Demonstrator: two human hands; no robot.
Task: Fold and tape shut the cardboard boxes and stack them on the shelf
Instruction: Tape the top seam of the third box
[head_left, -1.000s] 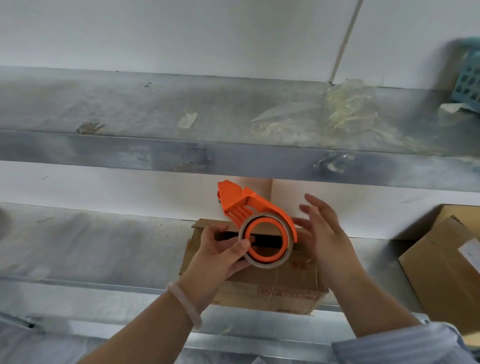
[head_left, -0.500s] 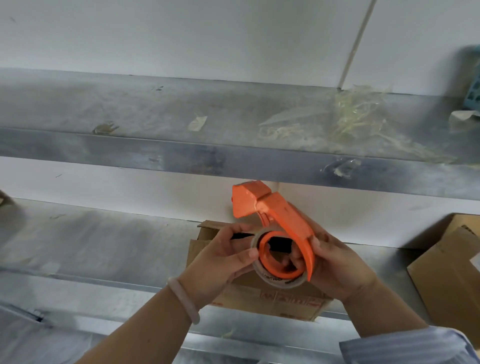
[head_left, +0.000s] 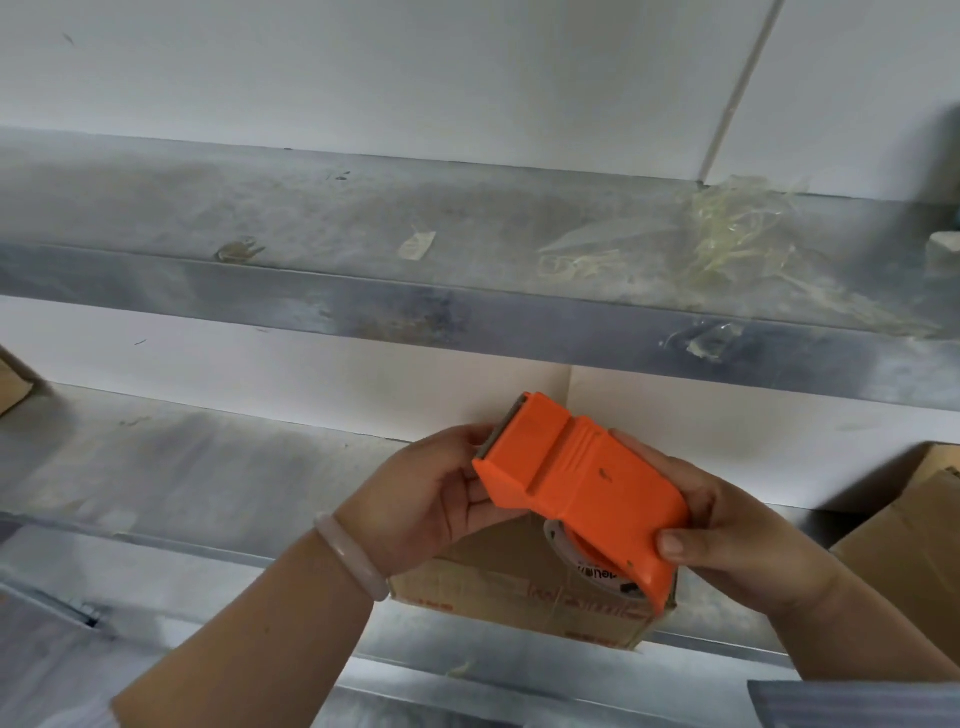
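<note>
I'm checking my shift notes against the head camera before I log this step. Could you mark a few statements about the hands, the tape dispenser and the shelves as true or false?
1. Both the left hand and the right hand hold the orange tape dispenser. True.
2. The dispenser lies on the upper shelf. False: it is held in front of the cardboard box on the lower shelf.
3. A pale bracelet sits on the left wrist. True.
4. Boxes are stacked on the upper shelf. False: only tape scraps show there.
</note>
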